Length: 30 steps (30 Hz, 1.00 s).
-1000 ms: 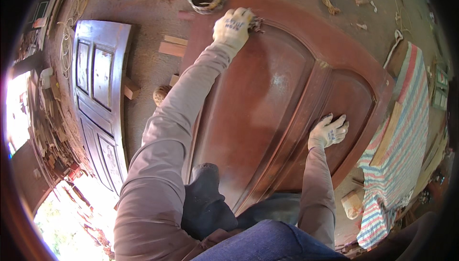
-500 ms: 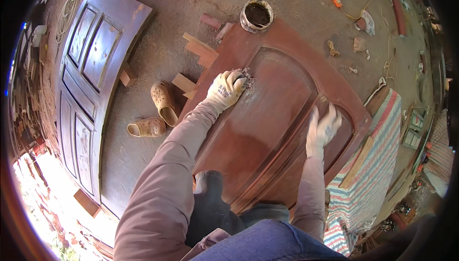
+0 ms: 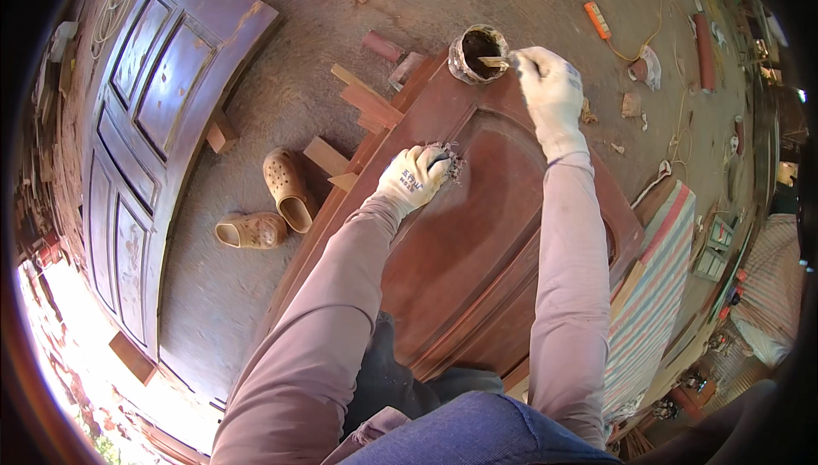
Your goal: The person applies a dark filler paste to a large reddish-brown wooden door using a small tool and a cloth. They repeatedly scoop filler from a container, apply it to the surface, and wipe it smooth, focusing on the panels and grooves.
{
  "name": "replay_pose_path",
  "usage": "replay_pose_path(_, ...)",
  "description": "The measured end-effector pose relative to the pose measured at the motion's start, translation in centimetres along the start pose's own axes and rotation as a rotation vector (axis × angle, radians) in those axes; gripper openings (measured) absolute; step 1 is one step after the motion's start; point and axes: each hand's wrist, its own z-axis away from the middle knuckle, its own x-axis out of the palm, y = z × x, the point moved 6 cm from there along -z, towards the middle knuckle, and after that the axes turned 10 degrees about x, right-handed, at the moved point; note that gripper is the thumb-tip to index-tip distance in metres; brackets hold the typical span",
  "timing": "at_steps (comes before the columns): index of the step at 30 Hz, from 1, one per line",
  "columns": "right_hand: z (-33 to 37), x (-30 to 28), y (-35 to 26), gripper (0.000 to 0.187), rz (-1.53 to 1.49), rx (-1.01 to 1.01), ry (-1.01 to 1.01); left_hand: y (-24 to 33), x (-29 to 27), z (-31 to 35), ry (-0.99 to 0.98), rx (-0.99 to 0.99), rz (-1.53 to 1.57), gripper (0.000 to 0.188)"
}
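Note:
Under my hands lies a reddish-brown wooden panel door (image 3: 460,235) with raised mouldings. Wearing a white work glove, my left hand (image 3: 415,177) presses a wad of greyish frayed fibres (image 3: 454,162) against the moulding of the left panel. My right hand (image 3: 550,94), gloved too, is at the far edge of the door. Its fingers pinch a thin, pale, flat stick (image 3: 492,62) whose tip reaches into a round tub (image 3: 458,63) of dark paste. I cannot make out the end inside the tub.
Another dark, glossy panel door (image 3: 176,81) leans at the left. Tan clogs (image 3: 285,184) stand between the doors, near wood offcuts (image 3: 366,107). A striped sheet (image 3: 656,294) lies at the right. Farther off are an orange power strip (image 3: 597,20) with its cord and a red roll (image 3: 705,51).
My right hand has moved from the door's right panel up and away to the tub, with the stick now in it. The left hand stays on the moulding with the wad.

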Motion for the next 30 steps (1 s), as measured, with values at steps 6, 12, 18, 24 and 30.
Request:
replay_pose_path(6,-0.2,1.4,0.2,0.022,0.014,0.081,0.004,-0.4,0.4,0.1,0.032,-0.013,0.052,0.030)
replay_pose_path(12,-1.7,6.7,-1.0,0.028,0.474,0.085,-0.161,-0.1,0.2,-0.4,0.022,0.022,0.044,0.028)
replay_pose_path(18,-2.3,8.0,-1.0,0.024,0.411,0.082,-0.220,0.3,-0.3,-0.4,-0.005,0.003,0.012,0.026)
replay_pose_path(24,-2.2,8.0,-0.7,0.025,0.248,0.184,-0.377,0.0,0.0,-0.2,-0.005,0.005,0.038,0.028)
replay_pose_path(30,-2.8,8.2,1.5,0.028,0.049,0.241,-0.476,0.0,0.1,-0.2,-0.038,-0.016,0.011,0.029)
